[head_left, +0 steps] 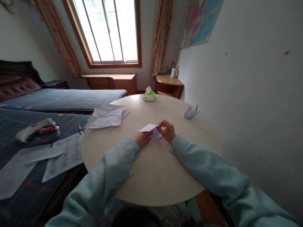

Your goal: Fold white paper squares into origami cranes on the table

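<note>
A small folded white paper (pixel 151 132) lies on the round beige table (pixel 153 170), partly lifted at its far flap. My left hand (pixel 141 138) presses on the paper's near left edge with fingers laid along it. My right hand (pixel 167 130) pinches the paper's right corner, fingers closed on it. Both arms wear light blue sleeves.
Crumpled white sheets (pixel 107 116) lie at the table's left. A folded paper figure (pixel 191 112) stands at the right, a green tissue pack (pixel 149 95) at the far edge. A bed (pixel 35 132) with printed pages (pixel 63 156) and a pen (pixel 80 128) is on the left; a wall is close on the right.
</note>
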The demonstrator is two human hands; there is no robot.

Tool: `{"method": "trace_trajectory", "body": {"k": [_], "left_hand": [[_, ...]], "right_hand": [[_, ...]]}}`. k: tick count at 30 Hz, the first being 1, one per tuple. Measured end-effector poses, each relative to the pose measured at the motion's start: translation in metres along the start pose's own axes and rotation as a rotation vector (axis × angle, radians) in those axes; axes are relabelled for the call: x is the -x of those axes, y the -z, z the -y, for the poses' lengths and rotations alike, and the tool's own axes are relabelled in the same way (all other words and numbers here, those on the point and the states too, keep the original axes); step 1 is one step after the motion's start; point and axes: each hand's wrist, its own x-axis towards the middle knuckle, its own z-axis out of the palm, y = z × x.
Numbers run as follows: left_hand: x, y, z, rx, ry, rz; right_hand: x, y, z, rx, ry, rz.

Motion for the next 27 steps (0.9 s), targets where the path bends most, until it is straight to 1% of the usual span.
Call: {"method": "trace_trajectory", "body": {"k": [5, 7, 10, 14, 16, 18, 21, 23, 25, 27], "left_hand": [[-0.001, 0.001, 0.000, 0.007, -0.026, 0.009], [0.000, 0.004, -0.001, -0.004, -0.007, 0.015], [0.002, 0.010, -0.004, -0.046, 0.080, 0.017], [0.004, 0.014, -0.005, -0.117, 0.260, -0.032], [0.004, 0.013, -0.003, -0.103, 0.294, -0.075], [0.003, 0.011, -0.001, -0.069, 0.289, -0.103], [0.003, 0.008, 0.003, -0.041, 0.281, -0.114], [0.002, 0.006, 0.005, -0.037, 0.268, -0.122], [0.002, 0.005, 0.006, -0.039, 0.256, -0.133], [0.002, 0.004, 0.007, -0.037, 0.251, -0.135]], "right_hand": [[0.000, 0.001, 0.001, -0.009, 0.021, -0.030], [0.000, 0.001, 0.002, -0.005, 0.022, -0.036], [-0.001, 0.002, 0.004, 0.000, 0.021, -0.042], [-0.003, 0.002, 0.005, -0.016, 0.024, -0.048], [-0.003, 0.002, 0.005, -0.051, 0.050, 0.001], [-0.002, 0.002, 0.005, -0.084, 0.105, 0.084], [0.001, -0.001, 0.003, -0.094, 0.204, 0.216], [0.003, -0.004, 0.000, -0.084, 0.245, 0.288], [0.005, -0.007, -0.005, -0.065, 0.266, 0.338], [0.006, -0.011, -0.010, -0.046, 0.274, 0.358]]}}
